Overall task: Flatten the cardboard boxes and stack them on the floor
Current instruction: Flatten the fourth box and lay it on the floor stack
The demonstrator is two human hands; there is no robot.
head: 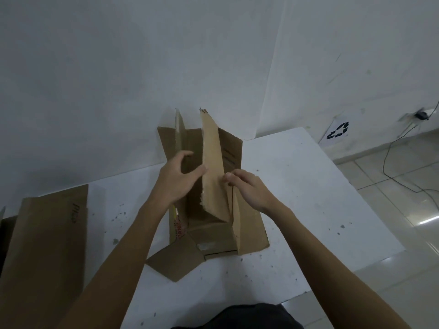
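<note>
A brown cardboard box (211,236) lies opened on the white table (297,186), its flaps spread and one tall torn flap (212,162) standing upright in the middle. My left hand (177,179) hovers just left of that flap, fingers and thumb loosely curved, the thumb near the flap's edge. My right hand (247,186) is at the flap's right edge with its fingers curled and pinching the cardboard. Another brown cardboard piece (45,245) lies flat at the table's left.
A white wall stands right behind the table. To the right is tiled floor (392,203) with a black cable (389,172) and a recycling symbol (337,131) low on the wall. My dark clothing shows at the bottom edge.
</note>
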